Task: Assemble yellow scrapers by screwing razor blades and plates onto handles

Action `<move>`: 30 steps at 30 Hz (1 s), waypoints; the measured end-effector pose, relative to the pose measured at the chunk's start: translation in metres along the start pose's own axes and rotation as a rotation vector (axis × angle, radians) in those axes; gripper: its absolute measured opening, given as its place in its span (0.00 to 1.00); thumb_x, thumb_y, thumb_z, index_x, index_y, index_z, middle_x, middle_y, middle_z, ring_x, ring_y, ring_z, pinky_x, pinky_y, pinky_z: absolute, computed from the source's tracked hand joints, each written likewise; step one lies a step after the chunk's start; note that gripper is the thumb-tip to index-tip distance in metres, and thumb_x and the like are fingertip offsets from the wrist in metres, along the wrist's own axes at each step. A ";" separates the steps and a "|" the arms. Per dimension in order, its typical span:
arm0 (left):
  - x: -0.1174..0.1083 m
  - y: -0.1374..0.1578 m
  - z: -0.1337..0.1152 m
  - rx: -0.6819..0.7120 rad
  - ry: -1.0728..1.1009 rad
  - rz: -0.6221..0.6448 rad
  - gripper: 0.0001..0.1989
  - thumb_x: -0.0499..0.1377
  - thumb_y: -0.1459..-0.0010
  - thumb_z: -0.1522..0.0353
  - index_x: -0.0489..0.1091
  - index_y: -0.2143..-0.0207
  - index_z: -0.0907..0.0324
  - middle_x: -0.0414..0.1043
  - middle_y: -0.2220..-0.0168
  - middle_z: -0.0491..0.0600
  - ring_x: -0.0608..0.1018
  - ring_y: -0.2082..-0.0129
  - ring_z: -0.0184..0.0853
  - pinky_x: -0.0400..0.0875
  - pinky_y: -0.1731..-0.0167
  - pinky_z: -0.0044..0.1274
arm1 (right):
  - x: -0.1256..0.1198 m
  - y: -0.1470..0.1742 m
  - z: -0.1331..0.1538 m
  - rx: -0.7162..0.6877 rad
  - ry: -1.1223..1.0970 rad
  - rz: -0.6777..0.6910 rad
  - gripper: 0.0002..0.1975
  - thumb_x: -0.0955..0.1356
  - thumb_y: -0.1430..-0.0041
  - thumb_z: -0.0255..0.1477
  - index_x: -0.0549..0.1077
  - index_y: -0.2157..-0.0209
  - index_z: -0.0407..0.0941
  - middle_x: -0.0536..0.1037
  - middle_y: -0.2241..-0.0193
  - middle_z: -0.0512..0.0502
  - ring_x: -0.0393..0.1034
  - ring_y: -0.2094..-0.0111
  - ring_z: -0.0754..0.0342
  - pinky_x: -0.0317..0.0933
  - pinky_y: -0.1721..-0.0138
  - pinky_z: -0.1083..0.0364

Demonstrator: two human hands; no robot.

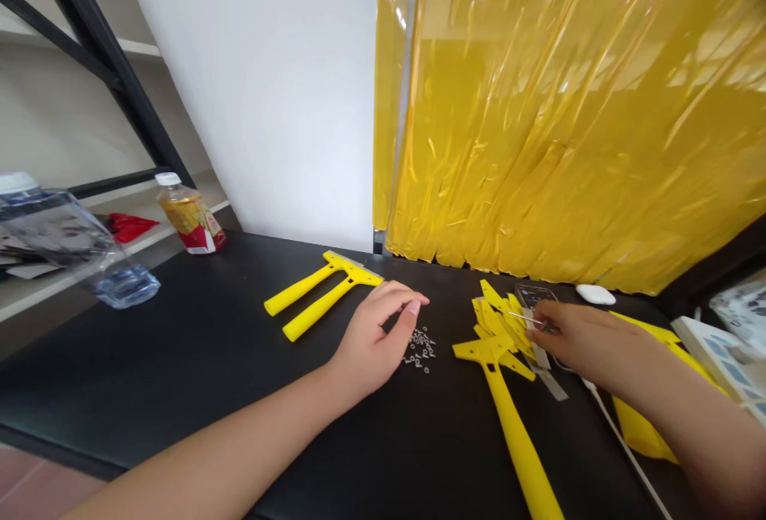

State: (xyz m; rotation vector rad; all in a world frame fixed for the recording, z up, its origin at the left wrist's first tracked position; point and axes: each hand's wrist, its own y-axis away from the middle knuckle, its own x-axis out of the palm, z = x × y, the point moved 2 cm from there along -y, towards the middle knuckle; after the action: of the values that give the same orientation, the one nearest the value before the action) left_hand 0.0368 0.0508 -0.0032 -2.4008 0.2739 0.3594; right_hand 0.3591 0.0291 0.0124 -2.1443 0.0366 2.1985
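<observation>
My left hand (377,332) is over the black tabletop with thumb and forefinger tips pressed close together. Whatever is between them is too small to make out. Right by those fingertips lies a scatter of tiny metal screws (424,348). In my right hand (559,332) is a screwdriver (523,317), its thin metal shaft pointing left over a pile of flat yellow plastic plates (494,319). A yellow scraper handle (511,424) lies just in front of this pile. Beyond my left hand, two yellow scrapers (326,297) with metal blade edges rest side by side.
Grey metal strips (551,384), a phone (535,293) and a white case (595,294) lie around the right hand. More yellow handles (640,424) and a white cable (622,444) are at right. Bottles (190,217) stand at left; a yellow plastic curtain (538,145) hangs behind.
</observation>
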 end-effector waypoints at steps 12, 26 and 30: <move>0.003 0.001 -0.004 -0.052 0.001 0.030 0.11 0.56 0.27 0.67 0.79 0.56 0.56 0.78 0.58 0.51 0.79 0.55 0.38 0.73 0.52 0.31 | 0.014 0.033 0.038 -0.117 -0.080 0.121 0.21 0.66 0.37 0.53 0.75 0.71 0.51 0.79 0.72 0.48 0.75 0.68 0.45 0.58 0.66 0.50; 0.016 0.016 -0.019 -0.368 0.350 0.211 0.13 0.60 0.30 0.59 0.78 0.57 0.57 0.79 0.61 0.50 0.78 0.60 0.37 0.72 0.57 0.28 | 0.006 0.049 0.074 -0.233 -1.070 0.517 0.19 0.66 0.33 0.48 0.76 0.64 0.46 0.69 0.70 0.50 0.62 0.69 0.55 0.57 0.67 0.56; 0.027 0.024 -0.027 -0.574 0.731 0.285 0.16 0.60 0.30 0.55 0.79 0.54 0.57 0.78 0.67 0.47 0.77 0.69 0.33 0.72 0.59 0.27 | 0.015 0.064 0.101 -0.227 -1.429 0.753 0.21 0.68 0.33 0.47 0.79 0.60 0.42 0.63 0.73 0.53 0.55 0.73 0.59 0.54 0.70 0.57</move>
State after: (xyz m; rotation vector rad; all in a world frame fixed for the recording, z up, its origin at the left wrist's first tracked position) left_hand 0.0601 0.0123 -0.0065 -2.9836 0.9536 -0.3987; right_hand 0.2535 -0.0273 -0.0015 -0.0836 0.5715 3.6627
